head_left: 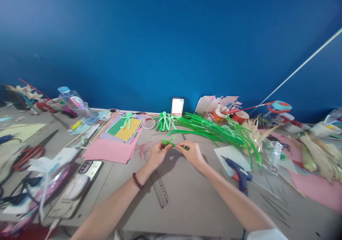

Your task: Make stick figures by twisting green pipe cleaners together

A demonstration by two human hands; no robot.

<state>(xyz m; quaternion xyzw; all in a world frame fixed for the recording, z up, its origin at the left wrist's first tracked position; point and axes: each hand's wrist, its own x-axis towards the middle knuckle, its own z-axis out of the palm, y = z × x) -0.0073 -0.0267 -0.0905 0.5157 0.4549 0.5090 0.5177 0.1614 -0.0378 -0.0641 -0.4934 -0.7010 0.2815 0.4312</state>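
Observation:
Between my two hands is a small green pipe cleaner figure (165, 141) with a rounded end and thin limbs. My left hand (159, 152) pinches it near the rounded end. The fingertips of my right hand (191, 152) are closed on another part of the same piece. A metal ruler (160, 190) lies under my left wrist. Just beyond my hands, several light green pipe cleaner figures (165, 121) stand together, and another green figure (128, 120) rests on coloured sheets. A heap of loose green pipe cleaners (203, 127) spreads to the right.
At right a blue glue gun (239, 174) lies partly on a white sheet, near dried corn husks (317, 154). To the left are pink paper (109, 151), a phone (91, 172), scissors (29, 156) and a plastic bottle (77, 102). A blue wall (171, 47) closes off the back.

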